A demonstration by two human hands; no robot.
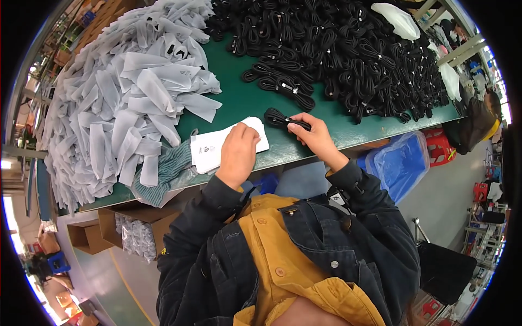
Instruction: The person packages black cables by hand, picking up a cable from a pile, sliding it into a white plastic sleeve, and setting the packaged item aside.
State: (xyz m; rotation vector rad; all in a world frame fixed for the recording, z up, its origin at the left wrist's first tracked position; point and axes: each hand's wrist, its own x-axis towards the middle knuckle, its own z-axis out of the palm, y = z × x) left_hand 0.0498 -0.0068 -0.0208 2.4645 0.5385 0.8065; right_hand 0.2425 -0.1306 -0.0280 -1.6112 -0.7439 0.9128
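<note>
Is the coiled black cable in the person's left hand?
No, the right hand grips the coiled black cable, while the left hand is on the stack of white bags.

A bare lane of green bench [236, 100] permits forward passage; heaped frosted plastic sleeves [109, 114] obstruct the left, piled black cable coils [359, 60] the right.

Green table [234, 100]; grey floor [448, 187], yellow line [129, 286]; black chair [443, 271]; bright window [9, 209] far left.
</note>
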